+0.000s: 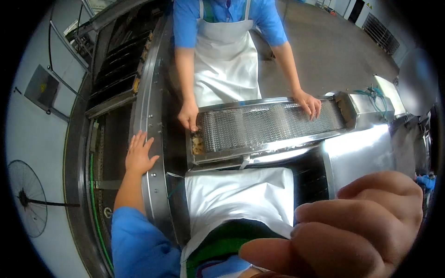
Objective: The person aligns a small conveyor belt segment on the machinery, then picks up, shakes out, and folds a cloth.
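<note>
1. Grey floor (324,51) behind; mesh belt (278,119) right of the rail (149,76).
2. Left hand (140,155) spread flat on the rail — likely for support.
3. Right hand (359,227) raised, half-curled; cannot tell whether it grasps anything.

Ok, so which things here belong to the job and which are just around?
Likely part of the job:
Mesh belt, a co-worker's hand at it
Metal rail, under your left hand

Probably just around:
Wall fan
Grey wall box

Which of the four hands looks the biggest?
The person's own right hand, curled at bottom right, because it's nearest the camera. Their left hand, on the metal edge, and the other person's hands look smaller.
</note>
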The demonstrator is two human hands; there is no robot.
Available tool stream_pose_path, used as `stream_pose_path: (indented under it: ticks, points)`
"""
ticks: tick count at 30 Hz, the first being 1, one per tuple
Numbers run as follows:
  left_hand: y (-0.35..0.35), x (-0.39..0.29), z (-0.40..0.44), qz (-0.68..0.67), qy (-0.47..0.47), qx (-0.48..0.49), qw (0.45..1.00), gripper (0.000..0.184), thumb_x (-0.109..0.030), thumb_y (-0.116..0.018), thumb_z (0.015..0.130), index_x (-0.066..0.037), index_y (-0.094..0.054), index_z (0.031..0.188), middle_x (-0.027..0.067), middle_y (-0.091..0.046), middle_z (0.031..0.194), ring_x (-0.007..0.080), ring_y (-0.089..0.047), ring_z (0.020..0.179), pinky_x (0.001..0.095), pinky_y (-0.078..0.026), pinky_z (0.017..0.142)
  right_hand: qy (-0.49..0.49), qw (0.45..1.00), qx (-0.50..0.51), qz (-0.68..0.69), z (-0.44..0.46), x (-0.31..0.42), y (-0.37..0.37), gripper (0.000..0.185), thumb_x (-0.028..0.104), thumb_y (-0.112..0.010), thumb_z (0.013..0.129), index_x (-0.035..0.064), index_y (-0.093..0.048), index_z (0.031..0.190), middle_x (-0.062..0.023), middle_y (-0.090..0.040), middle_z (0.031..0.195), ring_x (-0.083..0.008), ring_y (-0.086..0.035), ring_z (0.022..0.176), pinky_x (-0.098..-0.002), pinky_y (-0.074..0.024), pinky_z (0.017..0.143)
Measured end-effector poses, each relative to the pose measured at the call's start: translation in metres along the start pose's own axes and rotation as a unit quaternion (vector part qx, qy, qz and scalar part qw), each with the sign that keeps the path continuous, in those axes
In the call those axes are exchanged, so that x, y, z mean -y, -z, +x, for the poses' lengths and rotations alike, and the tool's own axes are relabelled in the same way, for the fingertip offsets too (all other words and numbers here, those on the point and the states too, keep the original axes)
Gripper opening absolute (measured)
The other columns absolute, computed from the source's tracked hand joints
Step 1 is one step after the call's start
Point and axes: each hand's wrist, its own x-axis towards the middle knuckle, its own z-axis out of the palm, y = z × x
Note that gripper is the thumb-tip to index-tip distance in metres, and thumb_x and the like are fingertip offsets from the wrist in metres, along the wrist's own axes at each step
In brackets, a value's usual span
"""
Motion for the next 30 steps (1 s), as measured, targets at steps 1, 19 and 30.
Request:
stream_pose_path:
  ticks: [1, 19, 30]
  points:
    - [0.000, 0.000, 0.000, 0.001, -0.005, -0.002, 1.000, 0.066, -0.029, -0.080, 0.074, -0.011, -0.058, 0.133, 0.0147, -0.041, 0.150, 0.0323, -0.028, 0.146, 0.0447, -0.021, 0.122, -0.002, 1.000, 0.000, -0.004, 0.001, -0.001, 0.002, 0.030, 0.031, -0.079, 0.079, 0.0098, -0.058, 0.076, -0.0039, -0.057, 0.067, -0.0127, -0.057, 0.051, -0.0239, -0.0423, 0.044]
    - [0.002, -0.001, 0.001, 0.029, -0.035, 0.001, 0.999, 0.064, -0.032, -0.080, 0.073, -0.010, -0.060, 0.130, 0.0146, -0.042, 0.149, 0.0322, -0.028, 0.146, 0.0460, -0.021, 0.122, -0.071, 0.997, -0.021, 0.024, -0.012, -0.015, 0.048, 0.030, 0.027, -0.082, 0.078, 0.0085, -0.059, 0.081, -0.0079, -0.062, 0.074, -0.0130, -0.058, 0.055, -0.0212, -0.0429, 0.045]
    - [0.008, -0.011, 0.004, 0.026, -0.011, 0.018, 0.999, 0.062, -0.033, -0.079, 0.074, -0.010, -0.060, 0.129, 0.0146, -0.046, 0.145, 0.0332, -0.032, 0.143, 0.0495, -0.021, 0.121, -0.028, 0.997, 0.012, -0.068, -0.015, -0.002, -0.019, 0.029, 0.026, -0.081, 0.079, 0.0086, -0.059, 0.087, -0.0085, -0.062, 0.080, -0.0137, -0.058, 0.060, -0.0219, -0.0438, 0.049]
